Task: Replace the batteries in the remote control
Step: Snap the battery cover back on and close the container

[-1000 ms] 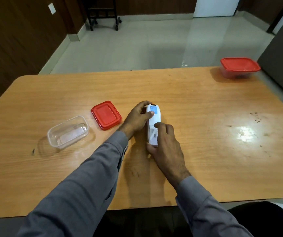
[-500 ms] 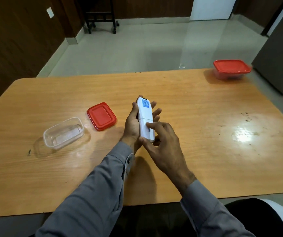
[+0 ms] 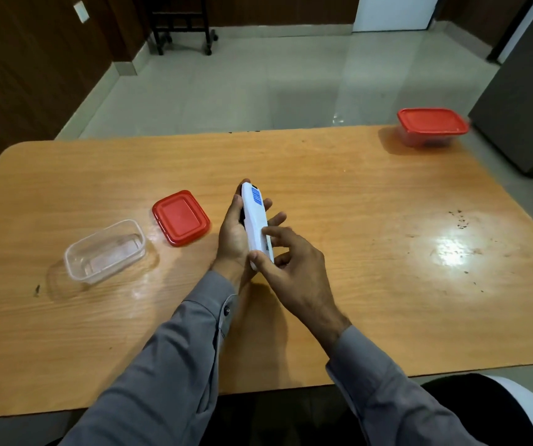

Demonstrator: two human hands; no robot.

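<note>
A white remote control [image 3: 255, 217] with a blue label near its far end is held above the middle of the wooden table [image 3: 355, 201], back side up. My left hand [image 3: 234, 236] cradles it from below and the left. My right hand [image 3: 291, 268] touches its near end, thumb at the bottom edge and index finger on the back cover. No batteries show.
An open clear plastic container [image 3: 106, 249] sits at the left with its red lid [image 3: 181, 217] lying beside it. A closed red-lidded container [image 3: 431, 125] stands at the far right corner. A dark cabinet [image 3: 529, 101] rises beyond the table's right edge.
The remote was lying on the table a second ago; my left hand has lifted it and turned under it, while my right hand's fingers shifted onto its near end.
</note>
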